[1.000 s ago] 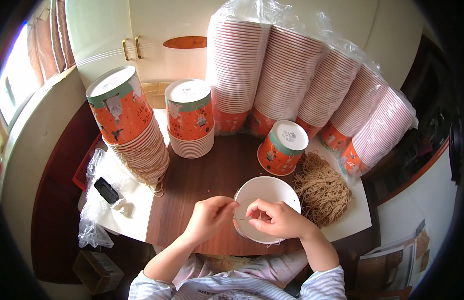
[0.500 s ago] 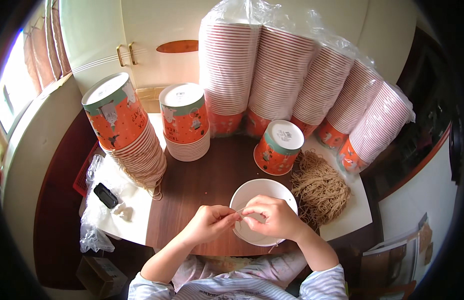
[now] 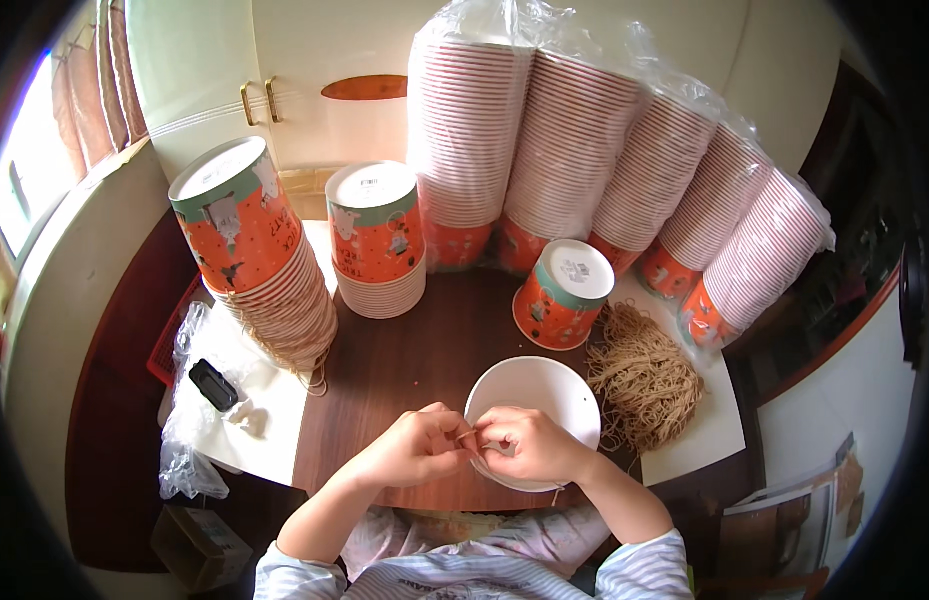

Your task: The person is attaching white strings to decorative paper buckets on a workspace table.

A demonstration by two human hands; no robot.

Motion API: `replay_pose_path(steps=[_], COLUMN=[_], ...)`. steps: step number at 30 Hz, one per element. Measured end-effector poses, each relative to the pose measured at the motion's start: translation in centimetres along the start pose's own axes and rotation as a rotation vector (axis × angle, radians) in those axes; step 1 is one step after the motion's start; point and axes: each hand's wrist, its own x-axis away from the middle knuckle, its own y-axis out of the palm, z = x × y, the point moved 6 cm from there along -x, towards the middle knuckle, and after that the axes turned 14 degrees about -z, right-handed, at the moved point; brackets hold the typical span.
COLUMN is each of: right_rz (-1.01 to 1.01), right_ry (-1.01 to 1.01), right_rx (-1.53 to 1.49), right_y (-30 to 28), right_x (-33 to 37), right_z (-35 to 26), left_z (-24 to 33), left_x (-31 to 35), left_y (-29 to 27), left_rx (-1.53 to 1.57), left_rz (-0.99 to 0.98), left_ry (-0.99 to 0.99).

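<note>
A paper bucket (image 3: 554, 388), white inside, stands mouth up on the brown table in front of me. At its near left rim my left hand (image 3: 421, 450) pinches a tan cord (image 3: 466, 435) between thumb and fingers. My right hand (image 3: 532, 446) hangs over the bucket's mouth, its fingertips closed on the same cord and almost touching the left ones. Fingers hide most of the cord and part of the rim. A short cord end (image 3: 557, 494) shows by the bucket's near side. To the right of the bucket lies a tangled heap of tan cords (image 3: 644, 380).
An orange and green bucket (image 3: 561, 300) stands upside down behind the white one. Bagged stacks of buckets (image 3: 574, 150) line the back. At left are a tall inverted stack (image 3: 239, 230), a shorter one (image 3: 374, 240), a black tray-like object (image 3: 213, 385) and clear plastic (image 3: 189, 440).
Both hands have drawn closer together, and their fingertips now nearly meet around the cord. The right fingers have curled in more. The whole view has shifted slightly.
</note>
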Motion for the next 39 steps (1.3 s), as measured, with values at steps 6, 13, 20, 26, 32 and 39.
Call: replay_pose_path(steps=[6, 13, 20, 26, 32, 39], right_rz=[0.073, -0.058, 0.042, 0.063, 0.068, 0.031], right_ry=[-0.091, 0.004, 0.024, 0.028, 0.018, 0.115], right_rx=[0.035, -0.128, -0.106, -0.122, -0.075, -0.118], right_y=[-0.7, 0.2, -0.3, -0.6, -0.6, -0.3], right_x=[-0.2, -0.4, -0.1, 0.2, 0.2, 0.5], right_z=[-0.5, 1.0, 1.0, 0.7, 0.7, 1.6], left_z=[-0.3, -1.1, -0.1, -2.4, -2.8, 0.3], left_x=[0.1, -0.1, 0.3, 2.9, 2.0, 1.9], left_y=[-0.2, 0.1, 0.2, 1.0, 2.6, 2.3], left_rx=[0.041, 0.207, 0.085, -0.089, -0.012, -0.47], left_rz=[0.003, -0.051, 0.124, 0.503, 0.499, 0.51], left_ry=[0.057, 0.063, 0.163, 0.021, 0.007, 0.222])
